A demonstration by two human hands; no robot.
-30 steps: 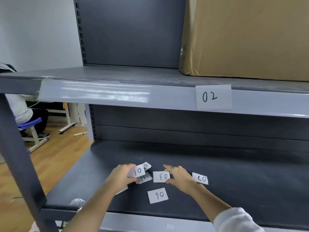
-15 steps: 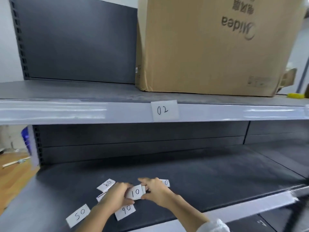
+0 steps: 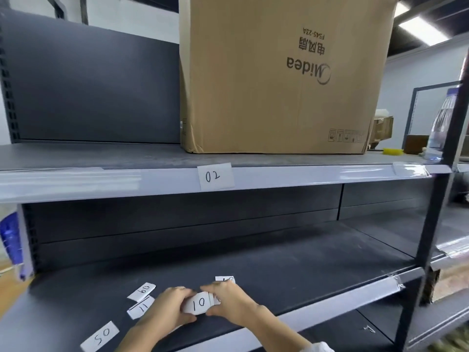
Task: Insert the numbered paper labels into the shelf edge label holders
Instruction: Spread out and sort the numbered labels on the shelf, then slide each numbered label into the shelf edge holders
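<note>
White paper is what both hands close on in the head view, the only view there is: the left hand (image 3: 166,309) and the right hand (image 3: 229,304) pinch opposite edges of the label marked 10 (image 3: 199,303), fingers curled tight against it, just above the dark lower shelf (image 3: 291,275). A second slip seems to sit behind its right edge under the right fingers; whether it is also gripped I cannot tell.

Other labels lie loose on that shelf: one reading 09 upside down (image 3: 142,291), the 11 (image 3: 140,306) just beside it, the 05 (image 3: 100,336) near the front lip, and one half hidden behind the right hand (image 3: 224,279). The label 02 (image 3: 215,176) already sits in the clear holder strip (image 3: 317,174) on the upper shelf edge, below the cardboard box (image 3: 284,72).

The risks, as I judge them:
- Thin paper held by both edges may buckle or crease as it is pushed into the strip's narrow slot.
- If two slips are stuck together, both could go in at once.
- The 10 reads upright here; turning it on the way up would seat it inverted.
- A sleeve or wrist sweeping forward could knock the 05 off the lip.
</note>
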